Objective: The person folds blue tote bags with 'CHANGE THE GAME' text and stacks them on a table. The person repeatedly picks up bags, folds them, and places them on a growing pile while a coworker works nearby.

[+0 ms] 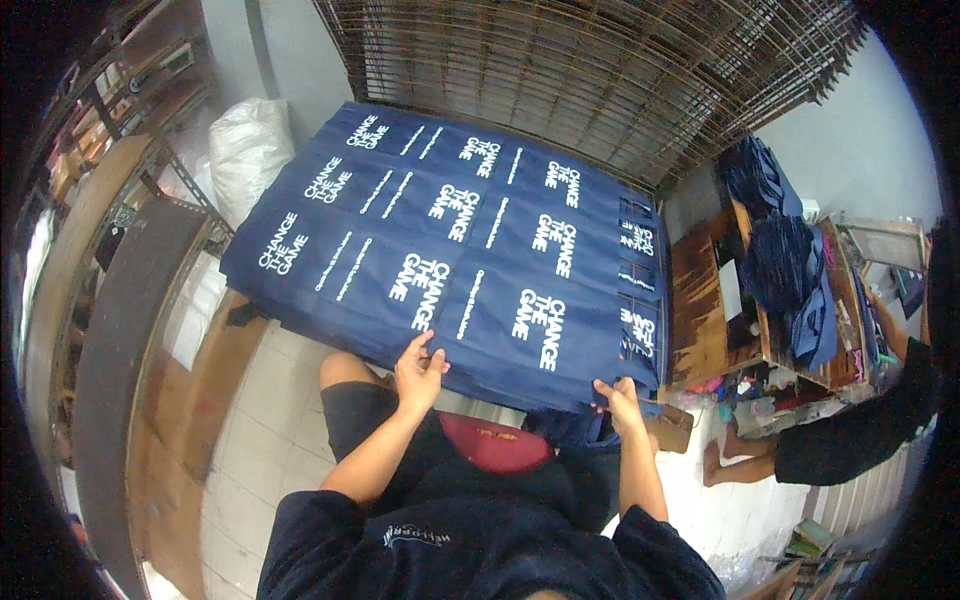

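Navy fabric panels [340, 265] with white printed lettering lie spread in overlapping rows on a wide stack before me. At the near edge, my left hand [420, 372] is closed with thumb and fingers on the front corner of a printed navy fabric panel [490, 345]. My right hand [620, 404] pinches the same panel near its right front corner. Between my hands the panel lies nearly flat over the others. The undersides of the fingers are partly hidden.
A wire drying rack [590, 60] rises behind the stack. On the right, folded navy fabric [785, 270] rests on a wooden cabinet [700, 290], near another person in dark clothes [850, 440]. Shelving [150, 330] and a white sack [250, 150] stand left.
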### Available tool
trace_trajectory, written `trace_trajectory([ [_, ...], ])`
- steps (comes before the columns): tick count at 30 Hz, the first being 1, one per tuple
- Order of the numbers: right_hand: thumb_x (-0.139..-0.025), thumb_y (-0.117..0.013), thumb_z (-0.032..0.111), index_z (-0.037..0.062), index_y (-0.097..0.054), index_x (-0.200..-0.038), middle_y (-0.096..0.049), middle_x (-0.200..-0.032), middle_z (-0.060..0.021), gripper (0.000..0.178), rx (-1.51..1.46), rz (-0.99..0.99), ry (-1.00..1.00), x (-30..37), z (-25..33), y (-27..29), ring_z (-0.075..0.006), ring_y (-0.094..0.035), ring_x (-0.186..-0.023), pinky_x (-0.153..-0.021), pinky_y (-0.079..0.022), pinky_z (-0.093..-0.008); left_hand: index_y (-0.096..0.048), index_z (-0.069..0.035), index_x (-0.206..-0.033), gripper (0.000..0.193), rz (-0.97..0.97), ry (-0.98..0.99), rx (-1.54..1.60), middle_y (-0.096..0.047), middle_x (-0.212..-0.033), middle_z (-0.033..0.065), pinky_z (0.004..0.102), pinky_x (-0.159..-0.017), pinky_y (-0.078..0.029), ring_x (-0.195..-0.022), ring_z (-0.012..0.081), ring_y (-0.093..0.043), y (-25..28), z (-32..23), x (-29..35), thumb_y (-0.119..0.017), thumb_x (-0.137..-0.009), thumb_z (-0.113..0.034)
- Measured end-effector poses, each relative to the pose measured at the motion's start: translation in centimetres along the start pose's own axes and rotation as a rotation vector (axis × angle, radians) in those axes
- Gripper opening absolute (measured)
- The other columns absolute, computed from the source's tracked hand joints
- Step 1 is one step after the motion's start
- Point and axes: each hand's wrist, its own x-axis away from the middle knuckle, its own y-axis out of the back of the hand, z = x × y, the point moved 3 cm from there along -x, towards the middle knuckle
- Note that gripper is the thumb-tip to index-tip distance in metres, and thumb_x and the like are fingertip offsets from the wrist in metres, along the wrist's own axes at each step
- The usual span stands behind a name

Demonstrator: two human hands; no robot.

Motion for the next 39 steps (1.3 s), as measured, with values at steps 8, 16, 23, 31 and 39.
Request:
trace_trajectory([
  [8, -0.080, -0.067, 0.022, 0.0017, -0.045, -0.104, -0.059, -0.081, -0.0056, 0.038, -0.090, -0.269, -0.092, -1.1, -2.4, 2.2, -0.0127, -0.057, -0.061, -0.043, -0.040, -0.0238, -0.049, 0.006, -0.121, 0.040, 0.016, 0.013, -0.120, -0.049, -0.077, 0.0019, 0.0220, -0.059, -0.051, -0.064, 0.0104, -0.058, 0.4, -0.5, -0.4, -0.059, -0.083, 0.001],
  [16, -0.081, -0.068, 0.032, 0.0131, -0.042, -0.093, -0.054, -0.077, -0.0036, 0.034, -0.448, -0.458, -0.064, -0.4, -2.2, 4.2, -0.0141, -0.055, -0.054, -0.044, -0.040, -0.0261, -0.050, 0.008, -0.119, 0.038, 0.026, -0.020, -0.090, -0.052, -0.079, 0.0026, 0.0226, -0.061, -0.050, -0.066, 0.0100, -0.058, 0.8, 0.7, -0.6, -0.059, -0.083, 0.002],
  [23, -0.080, -0.066, 0.011, 0.0110, -0.026, -0.136, -0.054, -0.086, -0.0051, 0.069, -0.652, -0.568, 0.001, -1.5, -3.2, 6.6, -0.0133, -0.055, -0.056, -0.049, -0.045, -0.0259, -0.049, 0.008, -0.120, 0.038, 0.027, -0.013, -0.086, -0.054, -0.083, 0.0040, 0.0228, -0.062, -0.050, -0.067, 0.0102, -0.058, 0.6, -0.3, -0.4, -0.059, -0.083, 0.002],
  [31, -0.078, -0.068, 0.006, 0.0025, -0.024, -0.139, -0.048, -0.091, -0.0094, 0.075, -0.400, -0.681, 0.089, -1.1, -3.4, 7.2, -0.0146, -0.055, -0.054, -0.048, -0.047, -0.0256, -0.048, 0.007, -0.121, 0.041, 0.002, -0.002, -0.122, -0.053, -0.098, 0.0121, 0.0241, -0.061, -0.051, -0.069, 0.0135, -0.059, 0.5, -0.3, -0.4, -0.061, -0.083, -0.001],
  [39, -0.079, -0.068, 0.008, 0.0088, -0.043, -0.127, -0.037, -0.109, -0.0099, 0.054, -0.181, -0.927, 0.316, 1.8, -4.8, 10.1, -0.0143, -0.055, -0.064, -0.049, -0.049, -0.0244, -0.044, 0.000, -0.123, 0.050, -0.055, -0.237, -0.290, -0.044, -0.100, 0.0082, 0.0213, -0.057, -0.044, -0.065, 0.0108, -0.050, 0.3, -2.8, 2.0, -0.066, -0.078, -0.002],
])
